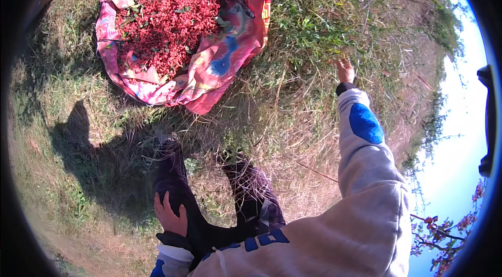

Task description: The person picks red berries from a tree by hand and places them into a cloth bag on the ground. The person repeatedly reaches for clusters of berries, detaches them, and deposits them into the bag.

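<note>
My left hand (171, 214) rests palm down on the dark trouser leg (182, 194), fingers spread, holding nothing. On the right, my right hand (344, 71) is stretched out over green plants and dry grass, its fingers apart; nothing shows in it, though the fingertips are small in view. Upper left of centre, a wide round container lined with pink patterned fabric (225, 92) stands on the grass. Inside lies a heap of red berry clusters (172, 22) with some green leaves. Neither hand touches the container or the berries.
Dry and green grass (302, 120) covers the ground around my legs. Leafy green stems (313, 30) grow right of the container. A branch with reddish clusters (443, 234) stands against the sky at lower right. A dark object (488, 120) shows at the right rim.
</note>
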{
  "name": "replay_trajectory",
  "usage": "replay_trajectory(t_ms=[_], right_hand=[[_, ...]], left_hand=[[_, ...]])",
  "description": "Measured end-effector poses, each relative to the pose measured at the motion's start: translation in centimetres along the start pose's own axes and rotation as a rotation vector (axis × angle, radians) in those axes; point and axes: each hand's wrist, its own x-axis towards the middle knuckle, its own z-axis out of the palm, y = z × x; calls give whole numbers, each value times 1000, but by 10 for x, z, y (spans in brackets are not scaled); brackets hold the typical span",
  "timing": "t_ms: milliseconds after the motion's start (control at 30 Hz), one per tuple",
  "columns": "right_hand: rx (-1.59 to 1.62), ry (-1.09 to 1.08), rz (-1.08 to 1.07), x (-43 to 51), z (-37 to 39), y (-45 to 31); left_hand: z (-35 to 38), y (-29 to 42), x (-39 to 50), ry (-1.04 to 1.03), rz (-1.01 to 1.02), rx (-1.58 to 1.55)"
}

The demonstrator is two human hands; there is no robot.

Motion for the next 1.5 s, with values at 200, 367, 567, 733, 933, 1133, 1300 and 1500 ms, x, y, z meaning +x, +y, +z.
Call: replay_trajectory(t_ms=[200,367,567,733,933,1133,1300,1500], right_hand=[[288,32,93,-1,12,31],[910,338,261,-32,1,30],[1078,450,446,-93,-39,-31],[1381,230,350,-140,-70,-99],[1751,-229,476,-235,-107,-234],[1767,-732,316,-311,-139,-362],[1481,-898,14,-348,-159,-428],[1159,-945,-282,-364,-186,-457]], left_hand=[[-1,8,8,16,27,21],[2,3,9,1,11,6],[5,-3,7,-29,-55,-51],[11,-23,3,-68,-58,-126],[-8,3,17,-4,87,-624],[-149,152,20,-208,383,-1397],[-216,196,5,-282,390,-1529],[-253,195,-17,-68,522,-1563]])
